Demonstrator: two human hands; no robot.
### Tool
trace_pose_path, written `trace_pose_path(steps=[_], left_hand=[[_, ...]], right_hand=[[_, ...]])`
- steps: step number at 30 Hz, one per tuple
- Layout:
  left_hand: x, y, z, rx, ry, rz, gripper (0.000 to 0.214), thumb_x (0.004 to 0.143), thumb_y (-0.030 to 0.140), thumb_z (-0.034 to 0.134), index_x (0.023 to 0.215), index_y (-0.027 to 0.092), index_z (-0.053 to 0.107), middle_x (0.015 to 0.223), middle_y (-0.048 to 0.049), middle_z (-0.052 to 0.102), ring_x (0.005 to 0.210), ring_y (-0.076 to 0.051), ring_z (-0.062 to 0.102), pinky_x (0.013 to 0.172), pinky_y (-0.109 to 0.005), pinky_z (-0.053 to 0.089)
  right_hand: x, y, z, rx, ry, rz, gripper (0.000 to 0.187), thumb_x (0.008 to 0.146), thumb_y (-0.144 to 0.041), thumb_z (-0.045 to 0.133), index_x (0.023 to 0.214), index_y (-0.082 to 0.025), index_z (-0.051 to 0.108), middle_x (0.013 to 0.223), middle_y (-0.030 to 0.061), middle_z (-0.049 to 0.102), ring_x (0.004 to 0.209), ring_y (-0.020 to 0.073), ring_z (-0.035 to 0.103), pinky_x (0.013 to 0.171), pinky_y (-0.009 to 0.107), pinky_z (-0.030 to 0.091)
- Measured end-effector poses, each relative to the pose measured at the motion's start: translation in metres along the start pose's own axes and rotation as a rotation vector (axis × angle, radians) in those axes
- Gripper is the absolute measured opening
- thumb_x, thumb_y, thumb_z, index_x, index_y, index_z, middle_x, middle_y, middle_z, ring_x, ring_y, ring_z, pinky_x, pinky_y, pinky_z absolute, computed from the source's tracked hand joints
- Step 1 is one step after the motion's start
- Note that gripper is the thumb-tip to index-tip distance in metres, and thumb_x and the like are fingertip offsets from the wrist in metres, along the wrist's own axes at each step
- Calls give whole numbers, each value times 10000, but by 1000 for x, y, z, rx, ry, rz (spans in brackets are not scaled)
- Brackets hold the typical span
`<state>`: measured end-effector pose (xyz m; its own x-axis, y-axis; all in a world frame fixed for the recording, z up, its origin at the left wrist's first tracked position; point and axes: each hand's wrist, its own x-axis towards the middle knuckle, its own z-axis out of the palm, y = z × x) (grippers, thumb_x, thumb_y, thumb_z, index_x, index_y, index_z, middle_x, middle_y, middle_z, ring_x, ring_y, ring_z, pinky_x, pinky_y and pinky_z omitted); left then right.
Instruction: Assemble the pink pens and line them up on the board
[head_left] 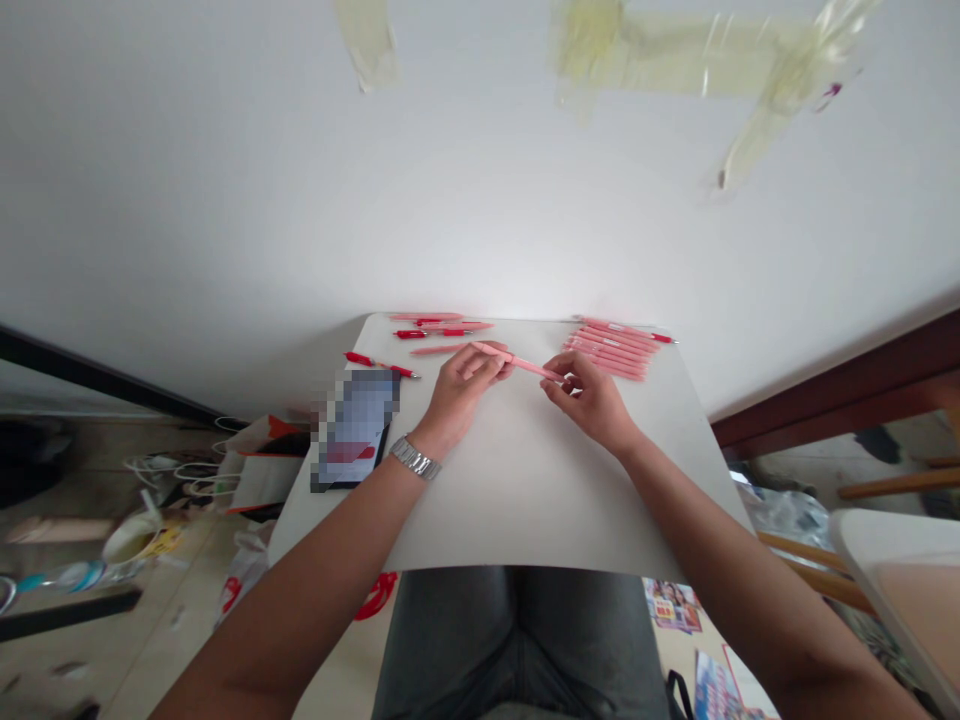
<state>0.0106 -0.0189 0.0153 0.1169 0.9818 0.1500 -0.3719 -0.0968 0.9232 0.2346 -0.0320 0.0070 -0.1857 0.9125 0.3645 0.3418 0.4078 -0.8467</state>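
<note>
A pink pen (531, 367) stretches between my two hands above the middle of the white table. My left hand (461, 390), with a metal-band watch at the wrist, pinches its thicker left part. The fingertips of my right hand (589, 397) close on its thin right end and partly hide it. Just behind my left hand lies another pink pen (435, 350), with several red and pink pens (450, 327) farther back. Beyond my right hand is a row of pink pens (611, 350), laid side by side.
A phone with a blurred screen (356, 430) rests at the table's left, near a red pen (382, 365). The white table (525, 500) meets a wall at its back edge. A paper bag (266, 465) stands on the floor to the left; a white chair (892, 560) is at the right.
</note>
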Motion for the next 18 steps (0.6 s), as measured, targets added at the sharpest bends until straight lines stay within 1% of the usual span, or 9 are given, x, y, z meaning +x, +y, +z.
trace_pose_path(steps=[5,9,13,18], left_hand=[[1,0,-1,10,23,-4,323,908,496,794,1021,194,768,1136,-82,760,1067,-207,728,1050,-407,586],[1,-1,-3,22,30,7,329,907,490,799,1063,204,754,1088,-74,771,1045,-203,734,1038,-401,588],[1,0,-2,30,10,23,334,917,481,793,1106,215,725,1081,-67,770,1021,-192,740,1023,-396,592],[0,0,-1,28,11,38,337,945,504,756,1119,217,728,1065,-67,765,1024,-193,742,1007,-380,598]], right_hand=[[-1,1,0,-12,-6,2,323,986,-553,663,1068,-242,639,1000,51,714,817,177,673,666,319,556],[-2,-2,0,-11,-25,15,349,1019,-580,614,1070,-238,662,944,60,731,813,191,689,676,329,551],[-2,-5,-2,-20,-44,45,373,1037,-590,584,1041,-229,676,903,62,749,795,198,701,666,329,534],[-2,-6,-3,-44,-57,57,369,1047,-578,570,1033,-226,679,891,55,760,751,186,677,652,325,512]])
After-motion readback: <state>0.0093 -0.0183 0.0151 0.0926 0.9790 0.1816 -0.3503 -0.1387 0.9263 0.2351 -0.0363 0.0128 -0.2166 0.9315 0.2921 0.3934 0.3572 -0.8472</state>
